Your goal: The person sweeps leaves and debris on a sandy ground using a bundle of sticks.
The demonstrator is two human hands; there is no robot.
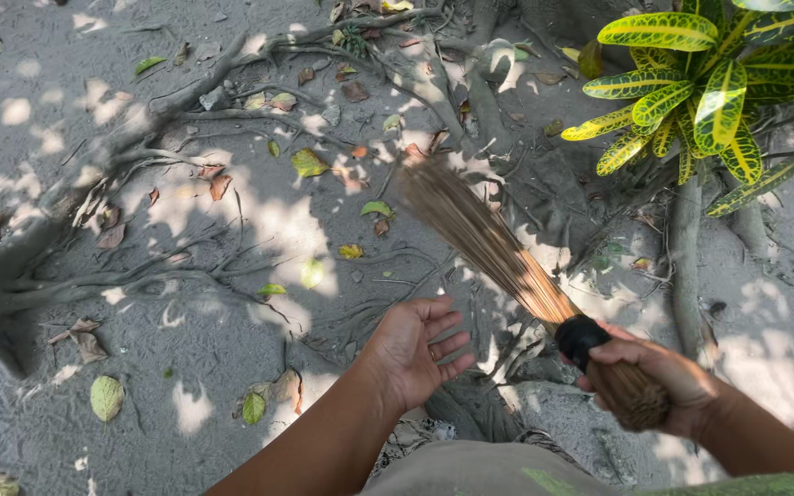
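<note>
Over sandy grey ground laced with tree roots [186, 266], I see the brown stick broom with black binding [507, 262], bristles blurred above scattered leaves. Right hand [659, 381] fisted around its handle; left hand [415, 349] spread open, empty, beside it.

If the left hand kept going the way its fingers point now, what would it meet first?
The left hand, open and empty, points up and right toward the broom bristles held by the right hand. It would probably brush them first, though depth is unclear and it may pass beneath.
</note>
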